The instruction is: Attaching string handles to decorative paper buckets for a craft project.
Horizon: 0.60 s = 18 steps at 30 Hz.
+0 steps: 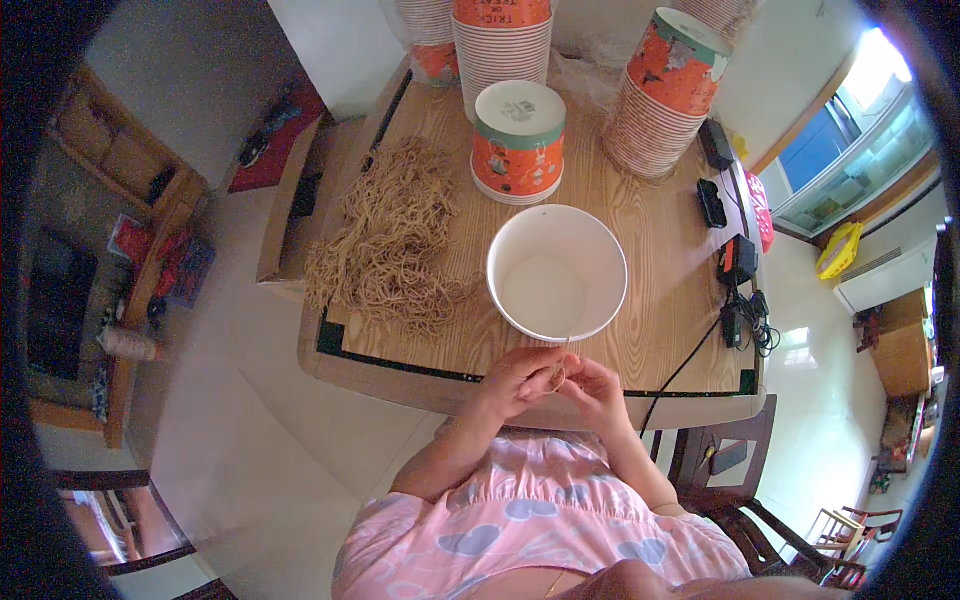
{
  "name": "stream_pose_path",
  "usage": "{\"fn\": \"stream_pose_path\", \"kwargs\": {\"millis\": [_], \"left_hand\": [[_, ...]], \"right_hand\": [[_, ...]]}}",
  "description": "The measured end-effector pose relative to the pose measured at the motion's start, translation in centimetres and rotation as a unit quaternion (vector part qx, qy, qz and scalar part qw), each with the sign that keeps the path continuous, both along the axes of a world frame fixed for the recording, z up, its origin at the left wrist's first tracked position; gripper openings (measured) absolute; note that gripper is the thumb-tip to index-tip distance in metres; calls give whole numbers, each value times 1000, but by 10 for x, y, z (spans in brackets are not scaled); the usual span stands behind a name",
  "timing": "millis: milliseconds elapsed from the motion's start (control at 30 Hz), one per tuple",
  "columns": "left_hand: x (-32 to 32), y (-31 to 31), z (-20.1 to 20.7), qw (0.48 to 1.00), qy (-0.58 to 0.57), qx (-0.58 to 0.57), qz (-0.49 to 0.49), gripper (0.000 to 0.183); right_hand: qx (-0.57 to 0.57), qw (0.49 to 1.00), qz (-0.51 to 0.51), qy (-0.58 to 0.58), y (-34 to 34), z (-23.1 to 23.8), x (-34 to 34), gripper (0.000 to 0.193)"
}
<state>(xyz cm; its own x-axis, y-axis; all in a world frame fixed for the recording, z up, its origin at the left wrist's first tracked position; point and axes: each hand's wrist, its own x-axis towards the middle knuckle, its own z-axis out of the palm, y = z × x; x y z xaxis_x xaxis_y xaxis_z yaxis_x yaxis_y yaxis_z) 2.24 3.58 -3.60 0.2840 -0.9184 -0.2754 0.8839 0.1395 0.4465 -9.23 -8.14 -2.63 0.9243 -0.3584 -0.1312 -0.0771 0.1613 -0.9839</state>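
Possibly the string (559, 379), pinched by the left hand (518, 380) and the right hand (594, 388), could slip if either loosens. A bump might shift the nearby bucket (602, 250).

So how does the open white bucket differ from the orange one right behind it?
The open bucket has its mouth up; the orange bucket stands mouth down. The open bucket shows a plain white inside; the orange bucket, an orange-and-green printed wall. Both are round and rest on the table.
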Motion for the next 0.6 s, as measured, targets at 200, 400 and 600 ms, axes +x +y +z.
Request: {"fn": "stream_pose_path", "kwargs": {"millis": [200, 400, 600], "left_hand": [[1, -3, 8, 999, 28, 16, -12, 18], [0, -3, 16, 999, 17, 39, 7, 17], [-1, 1, 12, 993, 82, -38, 73, 14]], "right_hand": [[-9, 1000, 27, -11, -3, 4, 2, 8], [54, 995, -78, 17, -3, 9, 11, 5], [57, 993, -97, -26, -6, 12, 16, 5]]}}
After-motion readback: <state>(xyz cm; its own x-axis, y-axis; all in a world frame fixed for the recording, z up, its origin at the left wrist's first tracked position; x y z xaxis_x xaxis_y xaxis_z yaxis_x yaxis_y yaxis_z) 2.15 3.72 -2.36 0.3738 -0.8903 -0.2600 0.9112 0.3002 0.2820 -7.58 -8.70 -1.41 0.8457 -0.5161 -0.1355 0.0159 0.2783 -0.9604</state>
